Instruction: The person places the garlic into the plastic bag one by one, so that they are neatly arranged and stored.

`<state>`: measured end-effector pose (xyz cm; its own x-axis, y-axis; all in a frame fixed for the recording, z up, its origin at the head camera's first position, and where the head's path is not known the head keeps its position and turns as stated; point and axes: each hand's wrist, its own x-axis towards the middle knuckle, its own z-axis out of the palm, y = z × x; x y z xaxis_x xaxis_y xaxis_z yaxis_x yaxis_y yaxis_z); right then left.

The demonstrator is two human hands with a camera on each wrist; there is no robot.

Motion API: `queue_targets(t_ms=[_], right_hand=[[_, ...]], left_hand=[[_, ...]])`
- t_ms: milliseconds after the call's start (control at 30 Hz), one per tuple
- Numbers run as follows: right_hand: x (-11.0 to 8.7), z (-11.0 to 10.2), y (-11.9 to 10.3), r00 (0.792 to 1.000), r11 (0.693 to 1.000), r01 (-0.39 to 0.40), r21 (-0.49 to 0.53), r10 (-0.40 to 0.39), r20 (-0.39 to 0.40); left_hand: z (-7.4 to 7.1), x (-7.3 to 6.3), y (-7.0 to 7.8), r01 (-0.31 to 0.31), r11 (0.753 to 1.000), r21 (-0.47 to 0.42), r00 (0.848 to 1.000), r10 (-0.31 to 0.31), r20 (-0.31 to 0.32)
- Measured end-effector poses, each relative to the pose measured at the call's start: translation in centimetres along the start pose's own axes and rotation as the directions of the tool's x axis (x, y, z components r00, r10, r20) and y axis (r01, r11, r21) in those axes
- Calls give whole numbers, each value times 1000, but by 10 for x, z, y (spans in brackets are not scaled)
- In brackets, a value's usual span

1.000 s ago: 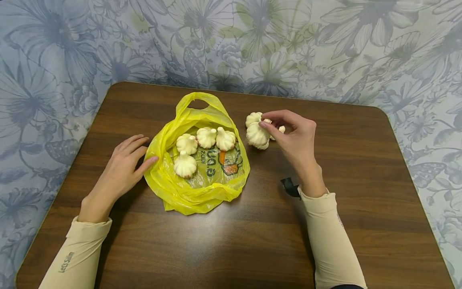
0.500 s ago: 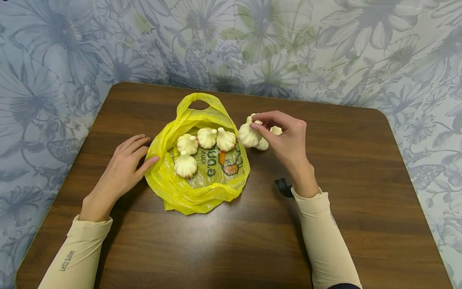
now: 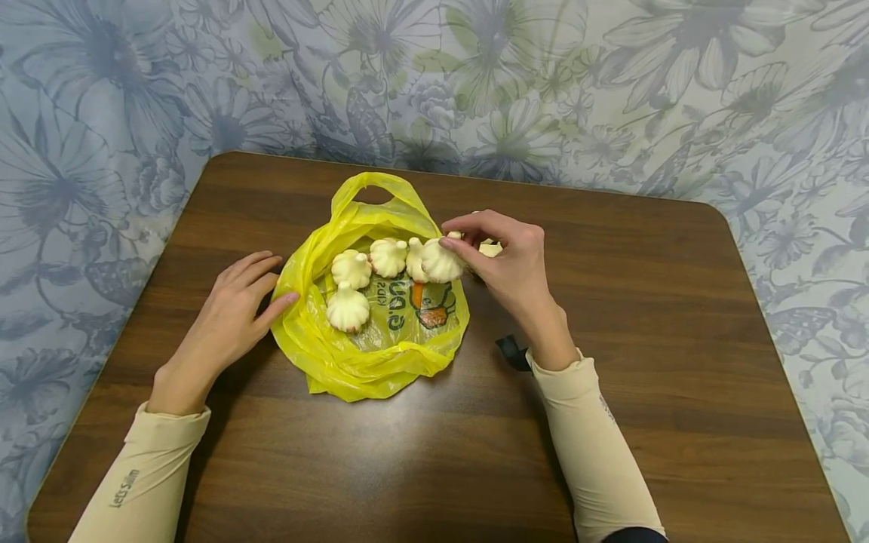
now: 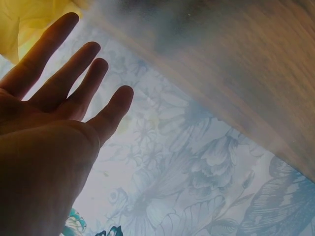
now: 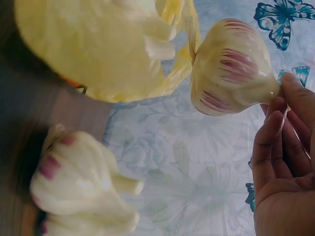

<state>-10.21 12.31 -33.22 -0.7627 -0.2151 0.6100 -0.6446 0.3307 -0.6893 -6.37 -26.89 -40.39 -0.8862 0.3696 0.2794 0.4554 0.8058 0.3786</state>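
Yellow bag (image 3: 372, 373): spread wide on the wooden table (image 3: 679, 362), left of its middle, the handle loop pointing to the far edge.
In the bag: four garlic bulbs (image 3: 348, 309), three in a row toward the far edge and one nearer, just beside the leftmost of the row; the row's right-hand one is partly covered by the held bulb (image 3: 441, 261).
Bag floor: dark lettering and an orange print beside the bulbs.
Held bulb: off the table; seen from above, it overlaps the bag's right side.
Right hand (image 3: 509, 256): thumb and fingers clamped on the held bulb's stem.
Left hand (image 3: 224, 320): between the bag and the table's left edge, fingers straight and apart, thumb at the bag's left rim.
Loose bulbs: right of the bag, well apart from the table's right edge.
Head view: the right hand hides most of the loose bulbs; a black tab (image 3: 512, 353) shows at that wrist.
Right wrist view: two loose bulbs (image 5: 81, 177) lie side by side, stems the same way; pink-purple streaks run along the held bulb.
Left wrist view: the palm side of the left hand, with only a corner of the bag.
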Motion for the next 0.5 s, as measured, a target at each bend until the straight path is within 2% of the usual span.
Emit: queue_targets(t_ms=[333, 500], right_hand=[[10, 17, -9, 1000, 998, 13, 56, -14, 23], [10, 24, -9, 998, 998, 28, 49, -30, 47]], left_hand=[[0, 0, 0, -4, 1000, -3, 1000, 4, -3], [0, -1, 0, -3, 1000, -6, 1000, 3, -4]])
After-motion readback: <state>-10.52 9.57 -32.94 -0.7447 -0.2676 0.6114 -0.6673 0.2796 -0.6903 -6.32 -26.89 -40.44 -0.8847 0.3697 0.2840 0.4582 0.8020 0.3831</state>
